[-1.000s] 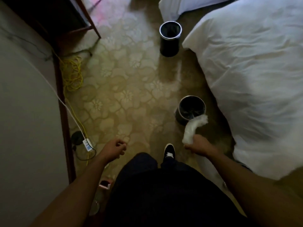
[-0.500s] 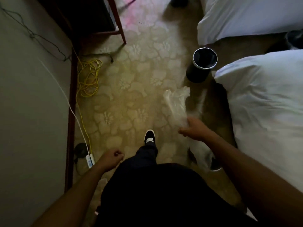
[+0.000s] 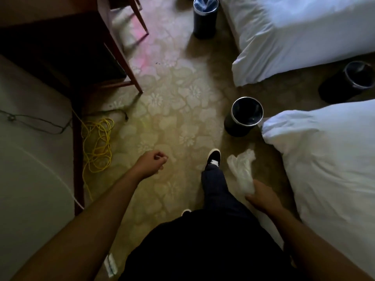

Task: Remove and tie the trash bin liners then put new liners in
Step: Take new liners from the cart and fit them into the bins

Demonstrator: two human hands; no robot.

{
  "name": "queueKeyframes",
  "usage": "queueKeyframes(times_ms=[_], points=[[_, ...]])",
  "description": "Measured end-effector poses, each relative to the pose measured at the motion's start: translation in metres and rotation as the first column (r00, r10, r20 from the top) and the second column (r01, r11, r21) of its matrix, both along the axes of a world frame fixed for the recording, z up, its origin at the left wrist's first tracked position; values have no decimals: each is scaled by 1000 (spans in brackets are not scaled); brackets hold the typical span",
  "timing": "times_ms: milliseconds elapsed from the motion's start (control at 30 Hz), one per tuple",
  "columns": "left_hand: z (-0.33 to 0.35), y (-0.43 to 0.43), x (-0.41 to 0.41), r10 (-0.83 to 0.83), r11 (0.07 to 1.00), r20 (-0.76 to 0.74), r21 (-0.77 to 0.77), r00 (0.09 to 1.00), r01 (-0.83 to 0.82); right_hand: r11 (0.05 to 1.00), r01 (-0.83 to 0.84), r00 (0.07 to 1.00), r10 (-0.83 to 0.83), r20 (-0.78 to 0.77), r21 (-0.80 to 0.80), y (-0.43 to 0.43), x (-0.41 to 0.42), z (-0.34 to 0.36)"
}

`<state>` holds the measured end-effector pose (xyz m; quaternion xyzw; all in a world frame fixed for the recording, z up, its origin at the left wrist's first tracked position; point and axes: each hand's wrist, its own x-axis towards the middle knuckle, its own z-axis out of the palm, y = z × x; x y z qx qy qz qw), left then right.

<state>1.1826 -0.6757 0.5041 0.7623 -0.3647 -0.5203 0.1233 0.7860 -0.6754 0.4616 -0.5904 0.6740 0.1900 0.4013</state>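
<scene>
Cable [image 3: 97, 147], yellow, loose coil on the floral carpet [image 3: 172, 122] by the wall, clear of the walkway. Left hand [image 3: 151, 162] free, fingers curled into a fist, nothing in it. Far bin [image 3: 205, 17] shows glossy film inside. Liner [image 3: 242, 169], thin crinkly white plastic, bunched; right hand [image 3: 259, 196] has fingers wrapped round its neck, probably carrying it to the nearest bin [image 3: 243, 116]: round, dark, metal-rimmed, looks unlined, beside the bed [image 3: 324, 169]. Third bin [image 3: 351, 82] sits between beds.
</scene>
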Motion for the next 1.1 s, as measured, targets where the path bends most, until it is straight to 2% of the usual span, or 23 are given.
queueKeyframes(times_ms=[67,100,133,167,200,233,267,300,333,367,533,700,833,933,1100], points=[[0,-36,8,-1,1000,15,-8,1000,1,1000,-1,999,1,35,-4,-34,8,-6],[-4,-60,14,12,1000,25,-5,1000,-12,994,-17,1000,20,23,-104,-63,10,-16],[-4,-80,19,28,1000,40,7,999,-28,999,33,998,-32,54,-24,-96,17,-18],[-2,-97,23,49,999,50,20,998,-50,1000,-28,996,28,83,2,-125,19,-22],[0,-113,28,61,998,62,30,996,-63,975,-220,974,217,-58,-44,-162,26,-26],[1,-129,32,80,996,61,37,995,-82,987,-158,986,157,51,20,-196,37,-21],[3,-141,37,97,994,63,47,993,-100,987,-57,992,39,123,150,-220,55,-3],[3,-154,43,118,991,61,58,991,-121,988,-129,979,113,173,85,-249,73,14],[4,-166,49,136,987,58,79,989,-140,974,-211,954,224,200,-86,-279,89,26],[4,-175,55,152,983,56,98,987,-157,962,-237,935,264,239,-135,-308,105,34],[-4,-230,87,247,955,62,155,967,-254,950,-275,887,310,343,-147,-443,185,72],[-21,-315,137,302,934,54,182,952,-307,939,-279,881,333,337,-201,-561,252,76],[-18,-408,187,282,942,48,175,958,-286,961,-256,918,276,283,-105,-639,286,60],[-6,-492,220,204,966,27,158,979,-206,976,-218,947,217,238,-22,-682,288,55],[8,-643,256,49,994,21,93,999,-51,998,-63,981,64,181,-13,-750,270,45]])
